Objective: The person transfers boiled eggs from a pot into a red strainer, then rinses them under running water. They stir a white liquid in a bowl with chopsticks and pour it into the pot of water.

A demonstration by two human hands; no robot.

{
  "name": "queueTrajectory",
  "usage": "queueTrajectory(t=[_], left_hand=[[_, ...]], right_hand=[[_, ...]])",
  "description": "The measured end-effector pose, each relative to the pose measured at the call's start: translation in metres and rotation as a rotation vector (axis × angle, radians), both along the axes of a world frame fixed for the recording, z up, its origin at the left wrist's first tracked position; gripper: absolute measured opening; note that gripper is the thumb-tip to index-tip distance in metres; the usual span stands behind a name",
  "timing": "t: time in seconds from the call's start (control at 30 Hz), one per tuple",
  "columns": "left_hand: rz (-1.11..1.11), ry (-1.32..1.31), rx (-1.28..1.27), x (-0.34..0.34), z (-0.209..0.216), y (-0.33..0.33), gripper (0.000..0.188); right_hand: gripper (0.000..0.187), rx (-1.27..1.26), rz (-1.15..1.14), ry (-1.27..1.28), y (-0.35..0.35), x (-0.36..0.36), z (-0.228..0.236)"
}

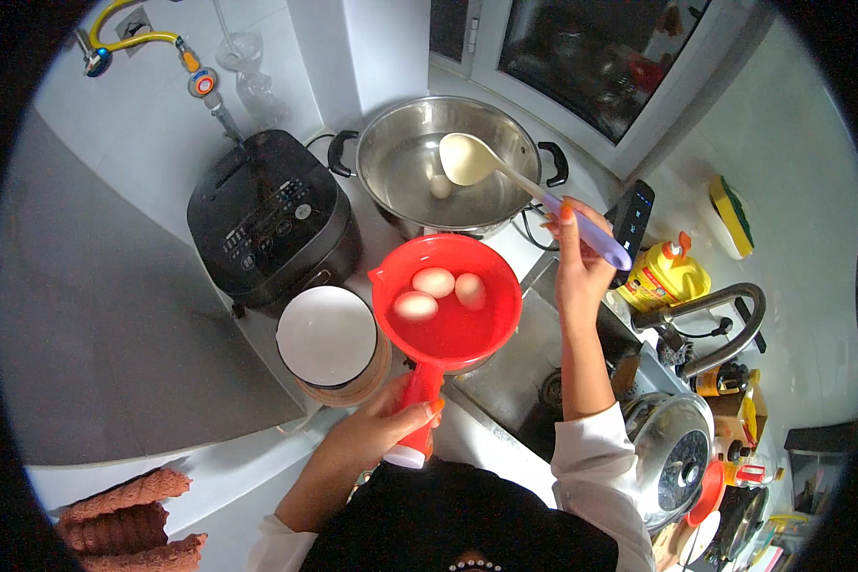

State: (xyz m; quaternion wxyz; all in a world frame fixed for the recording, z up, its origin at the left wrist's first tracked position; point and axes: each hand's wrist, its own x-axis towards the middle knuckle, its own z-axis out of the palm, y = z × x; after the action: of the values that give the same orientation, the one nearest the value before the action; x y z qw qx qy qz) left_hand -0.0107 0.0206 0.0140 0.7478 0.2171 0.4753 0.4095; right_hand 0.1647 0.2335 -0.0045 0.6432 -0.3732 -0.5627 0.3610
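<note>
My left hand (396, 419) is wrapped round the handle of a red water ladle (448, 338), which holds three eggs (434, 282) and some clear liquid. In my right hand (582, 253) is the purple handle of a cream-coloured soup ladle (467, 159). Its bowl hangs over a wide steel pot (377, 181) with two black side handles. One egg (440, 186) shows inside the pot, just below the soup ladle's bowl. The red water ladle is held in front of the pot, nearer to me.
A black rice cooker (272, 214) stands left of the pot. Nearer is a white bowl (327, 336). To the right are a sink (505, 381), a curved tap (753, 305), a yellow bottle (665, 276) and a glass-lidded pan (677, 462). A brown cloth (129, 524) lies lower left.
</note>
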Motion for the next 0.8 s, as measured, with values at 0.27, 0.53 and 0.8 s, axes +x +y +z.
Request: queueTrajectory(t=[0.27, 0.53, 0.8], left_hand=[[-0.034, 0.036, -0.063, -0.004, 0.009, 0.007, 0.040], [-0.009, 0.080, -0.050, -0.004, -0.003, 0.011, 0.044], [-0.030, 0.114, -0.047, -0.006, -0.008, 0.014, 0.042]], right_hand=[[0.015, 0.228, -0.095, -0.406, 0.031, -0.033, -0.019], [0.021, 0.302, 0.007, -0.548, 0.046, -0.041, -0.036], [0.022, 0.272, 0.065, -0.579, 0.039, -0.040, -0.036]])
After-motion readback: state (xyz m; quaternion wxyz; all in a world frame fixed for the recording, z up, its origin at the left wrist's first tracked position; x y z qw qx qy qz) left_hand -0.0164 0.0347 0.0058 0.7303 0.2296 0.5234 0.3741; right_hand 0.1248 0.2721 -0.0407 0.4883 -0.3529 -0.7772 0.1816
